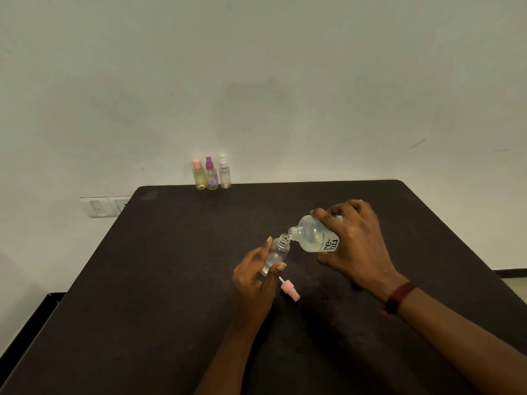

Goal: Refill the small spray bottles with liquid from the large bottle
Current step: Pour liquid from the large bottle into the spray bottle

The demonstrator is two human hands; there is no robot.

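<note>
Between the hands, the left hand grips a small clear uncapped spray bottle; the right hand grips a large clear labelled bottle, tilted, mouths touching.

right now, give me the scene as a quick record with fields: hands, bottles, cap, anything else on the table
left hand: holds the small bottle, uncapped and tilted, between thumb and fingers
right hand: grips the large bottle, tipped, mouth at the small bottle's neck
fill: a little clear liquid low in the small bottle
pink spray cap: off, lying on the table beside the left hand
back edge: pink-topped bottle, purple-topped bottle, white-topped bottle, upright in a row
right wrist: dark red band
</note>
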